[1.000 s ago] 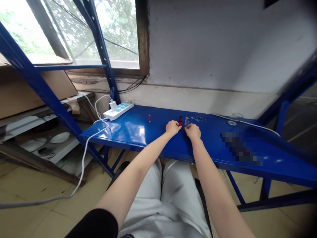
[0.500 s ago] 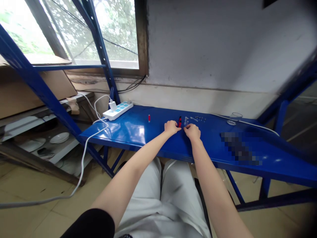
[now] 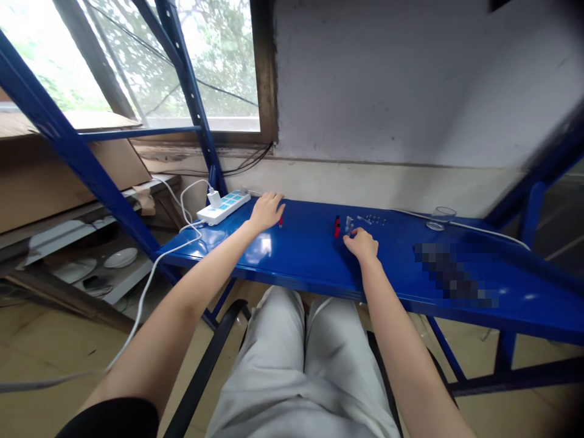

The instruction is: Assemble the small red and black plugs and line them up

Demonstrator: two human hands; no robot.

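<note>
My left hand (image 3: 265, 210) reaches out to the left over the blue table (image 3: 301, 255), its fingers spread beside a small red piece (image 3: 280, 222) and touching or nearly touching it. My right hand (image 3: 362, 243) rests on the table with its fingers curled next to a small clear part (image 3: 349, 224). Whether it holds anything I cannot make out. A red-and-black piece (image 3: 336, 226) stands just left of the right hand. A row of tiny dark parts (image 3: 373, 218) lies behind it.
A white power strip (image 3: 223, 206) with a plugged-in charger and white cable sits at the table's left end. A glass dish (image 3: 440, 215) and a cable lie at the back right. Blue rack posts, cardboard and a lower shelf with plates stand to the left.
My left hand left the red-and-black piece and moved left to the small red piece. The right hand stayed in place. The view shifted a little.
</note>
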